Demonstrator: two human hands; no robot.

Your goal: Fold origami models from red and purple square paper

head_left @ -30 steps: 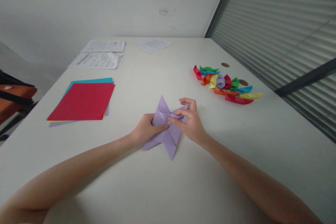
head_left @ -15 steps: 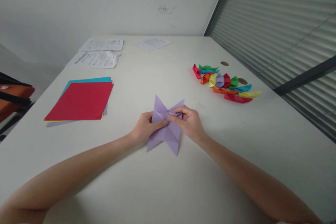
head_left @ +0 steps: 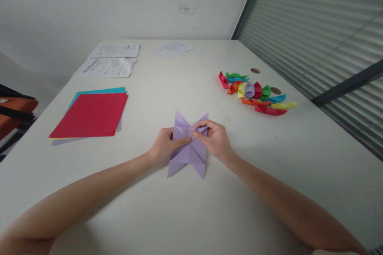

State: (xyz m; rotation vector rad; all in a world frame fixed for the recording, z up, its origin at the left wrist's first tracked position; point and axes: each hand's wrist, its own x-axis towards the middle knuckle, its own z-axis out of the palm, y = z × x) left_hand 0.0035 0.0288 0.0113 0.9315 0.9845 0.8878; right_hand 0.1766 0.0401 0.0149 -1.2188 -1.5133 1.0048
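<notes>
A lilac sheet of origami paper [head_left: 188, 154], creased into a shape with four pointed corners, is held just over the white table in front of me. My left hand [head_left: 164, 146] grips its left side, thumb lying across the front near the middle and fingers behind, mostly hidden. With thumb and fingers, my right hand [head_left: 216, 138] pinches a folded edge at the upper right, close to the paper's centre. Both thumb tips almost meet there.
To the left lies a stack of coloured paper [head_left: 89, 115], red on top. Several small folded paper pieces [head_left: 257, 91] sit at the right, near two round brown table inserts [head_left: 255, 70]. Printed sheets [head_left: 110, 67] lie at the back left. Window blinds [head_left: 323, 24] border the right edge.
The lilac paper's lower points have swung slightly down and right, so it stands straighter. Both hands keep nearly the same grip, and the whole view has shifted a little.
</notes>
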